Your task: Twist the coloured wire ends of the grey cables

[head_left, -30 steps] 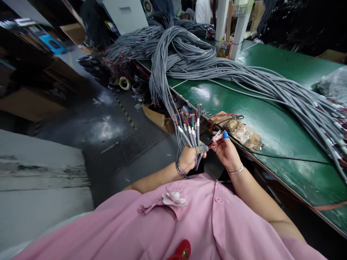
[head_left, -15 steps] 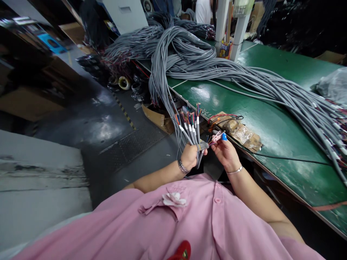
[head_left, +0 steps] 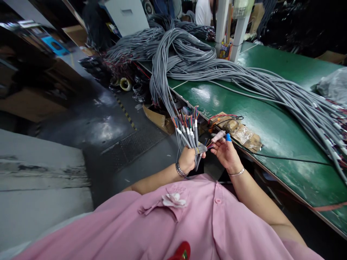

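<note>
My left hand (head_left: 188,160) is closed round a bundle of grey cables (head_left: 192,139), whose stripped ends fan upward in coloured wires with white bands at the jackets. A grey, textured cover with a yellowish band (head_left: 200,149) sits at the thumb side of this hand. Beside it, thin coloured wires (head_left: 209,144) spread toward the right. My right hand (head_left: 226,153) is at those wire tips, its thumb wrapped in blue and another finger in whitish wrapping. Thumb and wrapped finger stand apart; whether a fingertip touches a wire is unclear.
A thick run of grey cables (head_left: 189,50) lies over the green table (head_left: 282,126) and hangs off its near edge. A taped brown block (head_left: 238,131) with red and black leads lies by that edge. An open cardboard box (head_left: 155,117) stands below.
My right thumb has lifted away from the wrapped finger, and the hand has shifted slightly right. The cable bundle in my left hand has moved a little left and down.
</note>
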Tool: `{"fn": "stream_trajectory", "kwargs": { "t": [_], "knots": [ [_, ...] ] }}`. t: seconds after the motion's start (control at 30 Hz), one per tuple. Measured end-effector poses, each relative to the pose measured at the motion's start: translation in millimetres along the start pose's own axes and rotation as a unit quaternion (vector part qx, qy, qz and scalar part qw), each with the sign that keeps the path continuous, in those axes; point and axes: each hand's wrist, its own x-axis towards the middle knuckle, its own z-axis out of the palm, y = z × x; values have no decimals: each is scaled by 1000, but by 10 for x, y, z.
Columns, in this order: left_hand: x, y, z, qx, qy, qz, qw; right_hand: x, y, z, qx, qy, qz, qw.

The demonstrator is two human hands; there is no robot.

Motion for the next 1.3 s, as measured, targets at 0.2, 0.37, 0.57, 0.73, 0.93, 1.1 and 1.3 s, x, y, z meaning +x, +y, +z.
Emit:
{"fn": "stream_trajectory", "kwargs": {
  "t": [0.2,0.37,0.57,0.73,0.93,1.1,1.3],
  "knots": [
    [-44,-55,-36,11,6,8,1000,-176,62,57,-159,-11,-29,987],
    [-77,-65,-25,55,-45,-11,997,-215,86,131,-239,-6,-103,965],
    [-70,-29,-21,97,-88,-28,991,-229,77,139,-270,-17,-108,957],
    [-57,-62,-20,72,-42,-11,996,-209,103,102,-265,16,-120,957],
    [-49,-74,-8,45,-25,11,999,-198,126,85,-246,32,-114,962],
    [-29,-49,1,35,-12,41,998,-183,149,70,-235,38,-122,964],
    [-24,0,24,30,-2,36,999,-188,164,49,-232,35,-120,965]
  ]
}}
